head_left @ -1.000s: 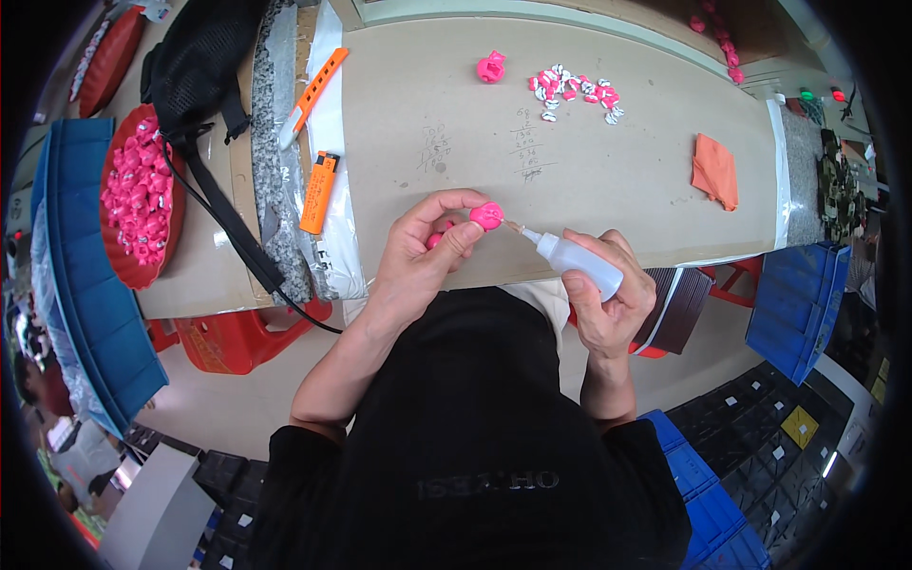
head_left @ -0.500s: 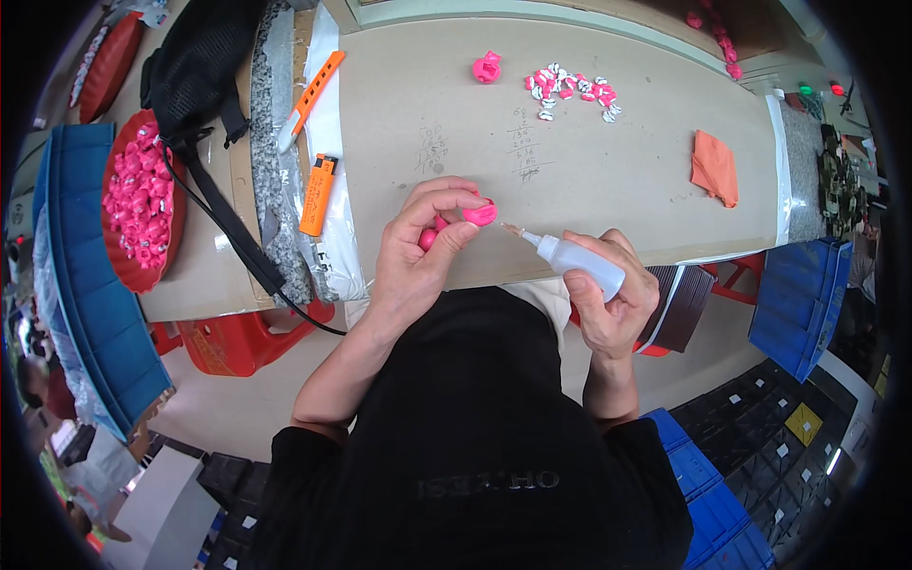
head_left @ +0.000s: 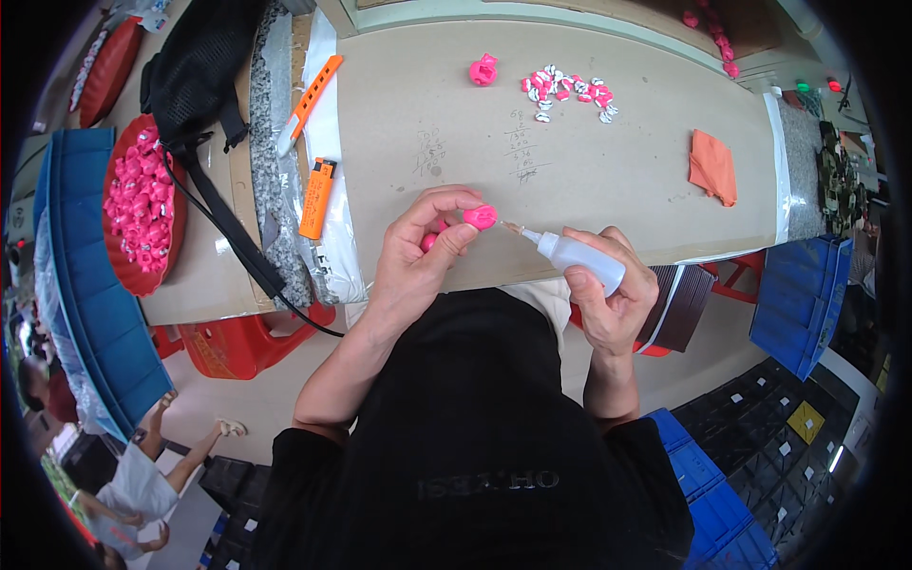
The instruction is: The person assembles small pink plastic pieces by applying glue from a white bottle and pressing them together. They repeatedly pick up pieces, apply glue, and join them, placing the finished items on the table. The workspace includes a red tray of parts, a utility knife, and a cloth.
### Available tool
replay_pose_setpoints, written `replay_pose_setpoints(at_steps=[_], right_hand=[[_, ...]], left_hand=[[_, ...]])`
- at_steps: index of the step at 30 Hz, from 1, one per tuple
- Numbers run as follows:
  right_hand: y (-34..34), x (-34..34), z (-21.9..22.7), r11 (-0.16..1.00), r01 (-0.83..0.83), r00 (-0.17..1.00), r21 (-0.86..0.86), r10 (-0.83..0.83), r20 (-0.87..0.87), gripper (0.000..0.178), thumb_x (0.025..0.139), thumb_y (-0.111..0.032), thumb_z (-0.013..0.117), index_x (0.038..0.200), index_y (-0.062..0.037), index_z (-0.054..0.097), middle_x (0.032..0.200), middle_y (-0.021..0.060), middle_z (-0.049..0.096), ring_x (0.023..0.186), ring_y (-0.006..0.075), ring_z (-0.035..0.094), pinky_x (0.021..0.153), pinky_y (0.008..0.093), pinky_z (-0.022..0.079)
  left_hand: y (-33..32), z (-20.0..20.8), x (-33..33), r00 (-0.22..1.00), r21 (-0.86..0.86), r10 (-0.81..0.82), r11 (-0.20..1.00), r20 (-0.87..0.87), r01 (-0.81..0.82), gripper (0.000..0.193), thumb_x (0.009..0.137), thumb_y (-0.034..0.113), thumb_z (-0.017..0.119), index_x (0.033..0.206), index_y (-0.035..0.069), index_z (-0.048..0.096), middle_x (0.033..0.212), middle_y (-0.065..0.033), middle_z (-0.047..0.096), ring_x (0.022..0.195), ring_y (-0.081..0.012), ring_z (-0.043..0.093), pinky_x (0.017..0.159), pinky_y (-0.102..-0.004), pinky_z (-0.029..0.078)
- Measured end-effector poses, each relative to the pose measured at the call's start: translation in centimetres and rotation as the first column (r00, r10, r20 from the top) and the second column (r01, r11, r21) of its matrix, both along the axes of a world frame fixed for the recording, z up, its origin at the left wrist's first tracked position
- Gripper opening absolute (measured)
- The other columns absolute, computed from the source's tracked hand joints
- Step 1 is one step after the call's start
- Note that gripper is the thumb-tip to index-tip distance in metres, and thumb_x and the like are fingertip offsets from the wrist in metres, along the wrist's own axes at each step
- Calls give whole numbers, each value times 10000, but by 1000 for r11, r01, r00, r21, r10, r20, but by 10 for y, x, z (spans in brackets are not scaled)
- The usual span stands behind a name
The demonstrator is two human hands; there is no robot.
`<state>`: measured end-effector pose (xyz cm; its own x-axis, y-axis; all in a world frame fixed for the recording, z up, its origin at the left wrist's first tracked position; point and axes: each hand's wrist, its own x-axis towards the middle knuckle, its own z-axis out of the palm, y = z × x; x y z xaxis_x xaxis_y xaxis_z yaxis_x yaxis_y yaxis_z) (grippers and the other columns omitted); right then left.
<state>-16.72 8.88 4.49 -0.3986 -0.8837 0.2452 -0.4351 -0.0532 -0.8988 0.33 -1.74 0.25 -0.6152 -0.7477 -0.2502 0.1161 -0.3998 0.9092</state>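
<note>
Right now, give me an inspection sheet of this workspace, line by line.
Surface: tan tabletop, pencil marks near its middle.
Job's things: left hand pinches a small pink piece; right hand grips a white squeeze bottle, nozzle aimed at the piece.
Clutter: red bowl of pink pieces, orange lighter, orange cloth, pile of pink-and-white bits, lone pink piece.
Grippers: nothing seen; bare hands only.
Cables: nothing seen; black bag strap hangs off the edge.
Surroundings: blue crates, red stool.

The squeeze bottle [head_left: 579,258] looks like smooth translucent plastic, the pink piece [head_left: 480,218] glossy plastic, the tabletop [head_left: 570,161] matt board.
</note>
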Motion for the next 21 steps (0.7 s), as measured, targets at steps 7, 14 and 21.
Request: replay_pose_setpoints(at_steps=[7, 14, 21], right_hand=[[-4, -2, -14, 993, 86, 904, 83, -112, 412, 329, 739, -68, 688, 1034, 42, 592, 949, 80, 606, 807, 139, 550, 720, 248, 432], [-50, 5, -40, 995, 42, 994, 91, -50, 96, 287, 724, -44, 668, 1002, -37, 598, 964, 79, 610, 898, 182, 552, 809, 295, 416], [-64, 10, -40, 997, -2, 995, 72, -5, 103, 278, 720, -81, 682, 985, -49, 607, 904, 81, 613, 825, 204, 569, 746, 297, 438]], left_hand=[[1, -2, 2, 1000, 43, 3, 999, -22, -2, 159, 858, 82, 579, 1012, 51, 560, 1164, -44, 501, 648, -18, 422, 491, -145, 283], [4, -1, 6, 1000, 102, 15, 995, 0, -15, 162, 860, 77, 575, 1017, 42, 553, 1169, -62, 507, 645, -31, 438, 481, -149, 277], [5, 0, 9, 1000, 128, 10, 992, 0, -10, 177, 871, 80, 564, 1042, 42, 538, 1132, -66, 525, 639, -35, 435, 474, -150, 269]])
